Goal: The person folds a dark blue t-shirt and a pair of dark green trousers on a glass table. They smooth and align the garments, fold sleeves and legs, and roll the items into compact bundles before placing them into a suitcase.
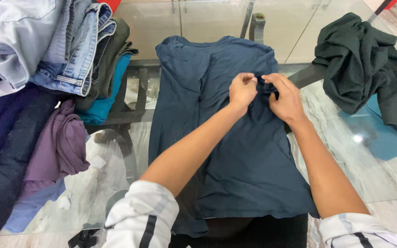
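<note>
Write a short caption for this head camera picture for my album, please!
Both hands, left hand and right hand, pinch a dark blue shirt spread on a glass table.

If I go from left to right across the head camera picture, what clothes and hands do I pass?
Purple garment → jeans → left hand → right hand → dark green garment.

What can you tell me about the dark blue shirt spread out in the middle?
The dark blue shirt looks like soft, thin knit fabric. It lies mostly flat on the glass table, its bottom hem nearest the person, with long creases down its left part. The left hand and right hand pinch a bunched bit of cloth near its right sleeve.
</note>
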